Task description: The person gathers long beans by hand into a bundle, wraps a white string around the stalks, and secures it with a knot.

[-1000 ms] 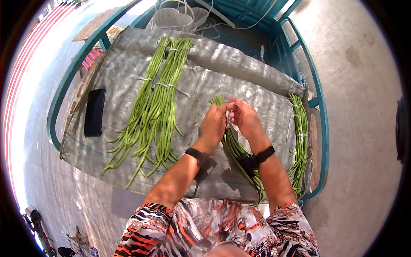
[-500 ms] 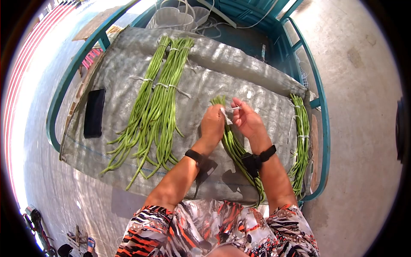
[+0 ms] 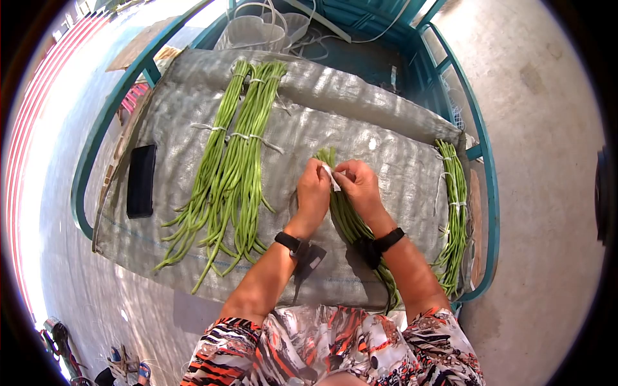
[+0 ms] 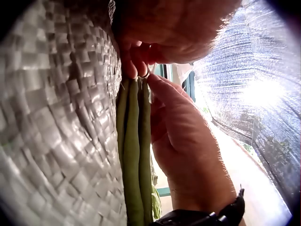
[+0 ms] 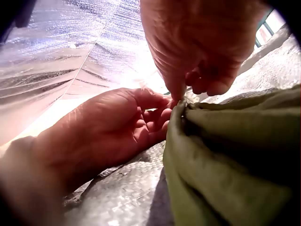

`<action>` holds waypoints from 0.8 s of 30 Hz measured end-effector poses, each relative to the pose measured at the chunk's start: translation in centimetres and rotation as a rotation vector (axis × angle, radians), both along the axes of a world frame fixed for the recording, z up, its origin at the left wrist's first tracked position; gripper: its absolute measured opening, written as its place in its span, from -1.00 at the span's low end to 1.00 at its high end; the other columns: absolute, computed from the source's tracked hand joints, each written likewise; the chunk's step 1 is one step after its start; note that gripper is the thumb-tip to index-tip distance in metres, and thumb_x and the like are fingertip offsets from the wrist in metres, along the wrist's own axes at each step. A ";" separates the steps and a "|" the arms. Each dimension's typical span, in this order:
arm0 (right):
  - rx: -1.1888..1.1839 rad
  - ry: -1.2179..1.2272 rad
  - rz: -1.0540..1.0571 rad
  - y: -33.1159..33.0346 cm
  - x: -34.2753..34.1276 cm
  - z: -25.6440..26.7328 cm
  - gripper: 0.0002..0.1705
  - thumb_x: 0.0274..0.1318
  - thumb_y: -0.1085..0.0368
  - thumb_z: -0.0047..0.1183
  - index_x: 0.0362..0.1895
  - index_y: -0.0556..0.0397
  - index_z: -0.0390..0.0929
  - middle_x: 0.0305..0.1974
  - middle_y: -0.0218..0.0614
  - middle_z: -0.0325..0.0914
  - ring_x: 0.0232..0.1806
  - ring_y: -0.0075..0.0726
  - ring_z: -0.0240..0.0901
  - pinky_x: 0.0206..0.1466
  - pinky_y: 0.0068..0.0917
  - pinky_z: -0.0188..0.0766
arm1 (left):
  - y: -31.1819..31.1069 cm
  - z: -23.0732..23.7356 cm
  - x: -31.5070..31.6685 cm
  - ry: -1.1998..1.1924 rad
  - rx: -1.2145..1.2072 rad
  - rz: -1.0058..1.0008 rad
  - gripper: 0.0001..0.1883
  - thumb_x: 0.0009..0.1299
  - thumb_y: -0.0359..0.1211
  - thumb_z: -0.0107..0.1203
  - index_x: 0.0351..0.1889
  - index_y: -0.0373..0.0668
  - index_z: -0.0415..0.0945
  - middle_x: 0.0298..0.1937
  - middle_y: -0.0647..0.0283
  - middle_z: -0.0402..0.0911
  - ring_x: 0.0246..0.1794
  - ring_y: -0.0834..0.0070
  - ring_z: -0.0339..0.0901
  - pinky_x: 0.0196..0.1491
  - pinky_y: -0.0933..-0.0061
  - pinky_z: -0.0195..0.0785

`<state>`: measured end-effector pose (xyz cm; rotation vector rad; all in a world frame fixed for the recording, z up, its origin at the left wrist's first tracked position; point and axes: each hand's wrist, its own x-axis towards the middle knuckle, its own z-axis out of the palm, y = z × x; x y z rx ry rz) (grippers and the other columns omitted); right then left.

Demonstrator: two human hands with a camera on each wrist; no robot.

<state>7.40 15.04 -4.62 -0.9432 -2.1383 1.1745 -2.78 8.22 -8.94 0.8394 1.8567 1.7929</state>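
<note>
A bundle of long green beans (image 3: 346, 217) lies before the person, its trimmed ends (image 3: 326, 155) just beyond the hands. Around it near that end runs a white tie strip (image 3: 333, 178). The left hand (image 3: 313, 194) pinches the strip at the bundle's left side, fingers curled. From the right, the right hand (image 3: 362, 192) pinches the strip between thumb and fingertips. In the left wrist view, both hands' fingertips meet right over the bean pods (image 4: 133, 150). The right wrist view has the left hand (image 5: 113, 129) beside the beans, palm side showing.
Tied bean bundles (image 3: 241, 154) lie to the left, and another bundle (image 3: 454, 206) lies at the right edge. A dark phone (image 3: 141, 181) rests on the woven grey sheet (image 3: 386, 154). Teal rails (image 3: 487, 212) border the cart bed; clear plastic containers (image 3: 254, 32) stand at the back.
The right hand, earlier apart from the left with the strip stretched between them, has come down and in against the bundle. Both hands now sit close together at the strip.
</note>
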 end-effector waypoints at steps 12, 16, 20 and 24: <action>-0.188 0.042 0.003 0.9 0.2 -1.7 -0.86 0.14 0.34 -0.01 -0.33 0.18 0.43 -0.32 -0.23 0.38 -0.27 -0.35 0.37 -0.16 -0.41 0.34 | -0.6 1.0 -0.2 0.018 0.078 -0.131 -0.90 0.36 -0.50 0.00 -0.19 -0.23 0.45 -0.34 0.22 0.51 -0.39 0.48 0.48 -0.32 0.45 0.41; -0.167 0.116 0.033 1.2 0.2 -3.0 -0.88 0.18 0.35 -0.03 -0.31 0.16 0.41 -0.34 -0.31 0.36 -0.30 -0.43 0.32 -0.20 -0.46 0.31 | -0.7 0.8 -0.4 0.208 0.059 -0.144 -0.80 0.29 -0.54 0.03 -0.13 -0.19 0.50 -0.23 0.11 0.49 -0.27 0.24 0.50 -0.20 0.31 0.41; -0.143 0.131 0.060 1.2 0.3 -3.6 -0.90 0.25 0.35 -0.05 -0.29 0.12 0.38 -0.42 -0.50 0.33 -0.36 -0.65 0.23 -0.29 -0.60 0.26 | -0.7 0.9 -0.2 0.338 0.016 -0.104 -0.79 0.26 -0.54 0.05 -0.15 -0.18 0.52 -0.22 0.08 0.48 -0.21 0.11 0.49 -0.17 0.25 0.40; -0.208 0.098 0.022 0.9 0.3 -2.5 -0.88 0.15 0.35 -0.02 -0.30 0.16 0.42 -0.33 -0.27 0.37 -0.28 -0.40 0.33 -0.16 -0.46 0.33 | -0.5 0.5 -0.3 0.377 0.020 -0.111 -0.84 0.27 -0.56 0.04 -0.19 -0.23 0.50 -0.20 0.11 0.39 -0.26 0.26 0.46 -0.19 0.32 0.39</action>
